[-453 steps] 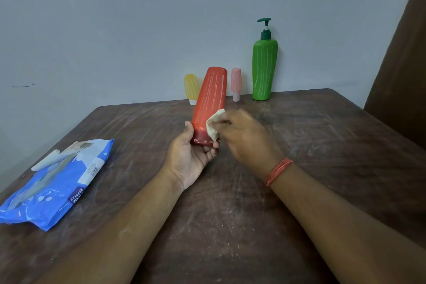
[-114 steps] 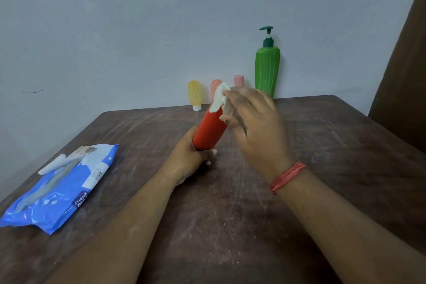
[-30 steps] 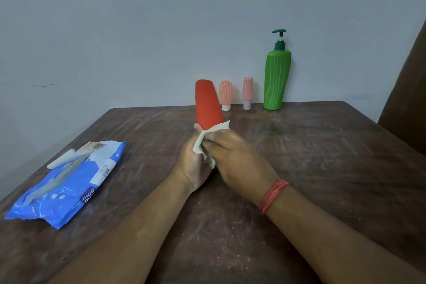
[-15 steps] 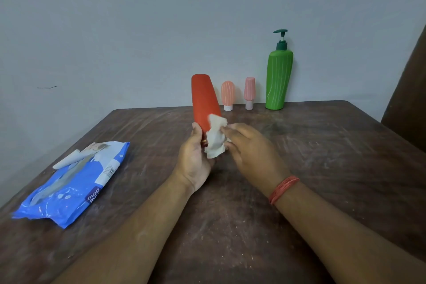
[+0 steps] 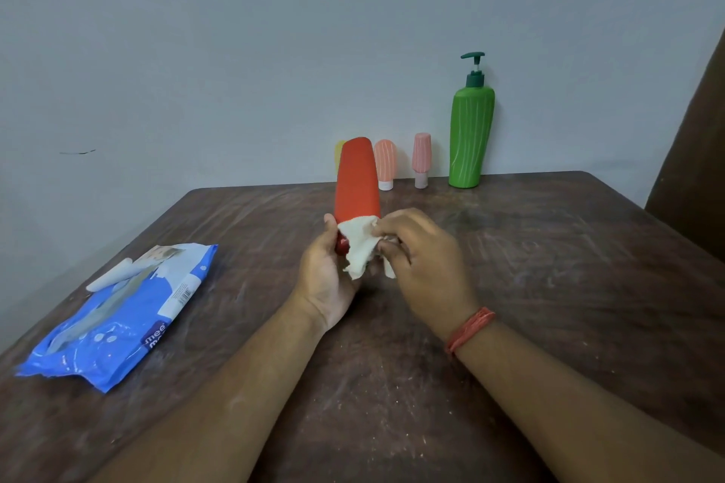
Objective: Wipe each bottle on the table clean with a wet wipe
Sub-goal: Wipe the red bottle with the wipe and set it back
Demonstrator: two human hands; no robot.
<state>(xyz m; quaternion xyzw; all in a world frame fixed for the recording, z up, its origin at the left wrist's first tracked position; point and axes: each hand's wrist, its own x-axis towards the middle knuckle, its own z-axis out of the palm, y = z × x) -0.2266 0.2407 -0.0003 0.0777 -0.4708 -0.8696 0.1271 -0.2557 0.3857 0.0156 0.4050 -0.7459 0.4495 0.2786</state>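
Observation:
My left hand (image 5: 327, 278) grips the cap end of a red bottle (image 5: 357, 180), which points up and away from me above the table. A crumpled white wet wipe (image 5: 360, 245) is pressed against the bottle's lower end, pinched by the fingers of my right hand (image 5: 421, 263). At the back against the wall stand a tall green pump bottle (image 5: 470, 129), a small pink bottle (image 5: 421, 159), a small peach bottle (image 5: 385, 163) and a small yellow bottle (image 5: 339, 153), which is mostly hidden behind the red one.
A blue pack of wet wipes (image 5: 121, 310) lies at the left of the dark wooden table (image 5: 549, 267), near its edge. A brown panel (image 5: 698, 153) rises at the far right. A grey wall backs the table.
The wipe has slid down to the red bottle's cap end and my right hand has closed round it. The bottle has tilted a little more upright.

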